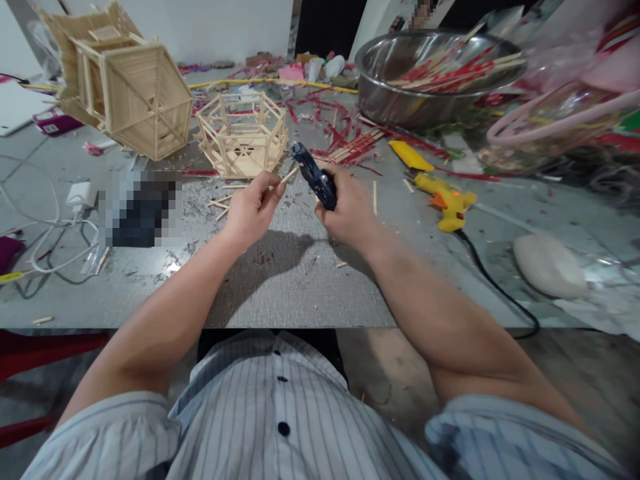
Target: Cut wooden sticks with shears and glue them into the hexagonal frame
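Note:
My left hand (254,205) is closed in a pinch on a thin wooden stick (289,176), which points up and to the right. Its far end lies close to the jaws of a dark blue hand cutter (315,175); whether they touch I cannot tell. My right hand (347,208) is wrapped round the cutter's handles. Just beyond my left hand stands an open hexagonal frame of wooden sticks (245,137). Several loose sticks (220,205) lie beside my left wrist, and a larger stick-built model (145,103) rests tilted at the far left.
A yellow glue gun (445,200) with a black cord lies at the right. Behind it stand a steel basin (400,107) holding red-wrapped sticks and a pink-handled basket (555,120). Red wrapper scraps (325,120) litter the back. A white charger (81,197) and a blurred dark object lie left.

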Action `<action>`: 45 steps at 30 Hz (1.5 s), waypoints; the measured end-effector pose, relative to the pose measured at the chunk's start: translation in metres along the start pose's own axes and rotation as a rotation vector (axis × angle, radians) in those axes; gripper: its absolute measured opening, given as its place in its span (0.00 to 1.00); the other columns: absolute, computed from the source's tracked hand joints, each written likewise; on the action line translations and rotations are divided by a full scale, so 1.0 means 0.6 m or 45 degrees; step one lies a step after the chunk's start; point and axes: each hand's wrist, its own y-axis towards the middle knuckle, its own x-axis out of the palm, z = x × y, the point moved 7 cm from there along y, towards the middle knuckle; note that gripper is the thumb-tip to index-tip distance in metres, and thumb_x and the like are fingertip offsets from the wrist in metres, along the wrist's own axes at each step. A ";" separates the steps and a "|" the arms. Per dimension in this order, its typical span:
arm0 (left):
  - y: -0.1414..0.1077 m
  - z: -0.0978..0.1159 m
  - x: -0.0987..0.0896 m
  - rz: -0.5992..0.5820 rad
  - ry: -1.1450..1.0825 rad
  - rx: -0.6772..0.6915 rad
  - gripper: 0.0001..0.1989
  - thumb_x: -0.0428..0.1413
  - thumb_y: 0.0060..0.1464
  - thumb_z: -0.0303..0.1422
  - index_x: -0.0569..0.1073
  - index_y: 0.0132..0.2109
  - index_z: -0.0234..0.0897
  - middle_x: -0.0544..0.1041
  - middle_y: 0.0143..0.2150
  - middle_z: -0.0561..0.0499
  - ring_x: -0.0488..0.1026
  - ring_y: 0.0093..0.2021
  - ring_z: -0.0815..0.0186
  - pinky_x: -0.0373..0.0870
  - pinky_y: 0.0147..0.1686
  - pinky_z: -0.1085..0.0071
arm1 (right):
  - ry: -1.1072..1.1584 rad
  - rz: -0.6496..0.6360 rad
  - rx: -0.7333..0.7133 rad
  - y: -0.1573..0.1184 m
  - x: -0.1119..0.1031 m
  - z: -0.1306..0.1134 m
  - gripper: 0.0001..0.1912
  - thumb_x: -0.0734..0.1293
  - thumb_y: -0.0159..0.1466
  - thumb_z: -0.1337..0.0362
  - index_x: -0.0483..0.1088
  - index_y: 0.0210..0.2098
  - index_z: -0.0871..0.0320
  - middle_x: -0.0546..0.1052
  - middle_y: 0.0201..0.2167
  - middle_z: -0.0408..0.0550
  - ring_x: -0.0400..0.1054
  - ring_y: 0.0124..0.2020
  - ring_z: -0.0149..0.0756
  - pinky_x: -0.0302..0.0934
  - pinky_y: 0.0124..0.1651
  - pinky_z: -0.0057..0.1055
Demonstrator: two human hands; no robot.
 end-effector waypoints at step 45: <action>0.035 -0.082 -0.010 -0.317 0.522 0.021 0.05 0.52 0.52 0.30 0.73 0.34 0.38 0.75 0.30 0.46 0.71 0.34 0.62 0.67 0.37 0.66 | -0.091 0.062 0.078 0.006 0.010 0.033 0.29 0.62 0.55 0.69 0.61 0.57 0.57 0.70 0.54 0.61 0.65 0.55 0.54 0.61 0.53 0.54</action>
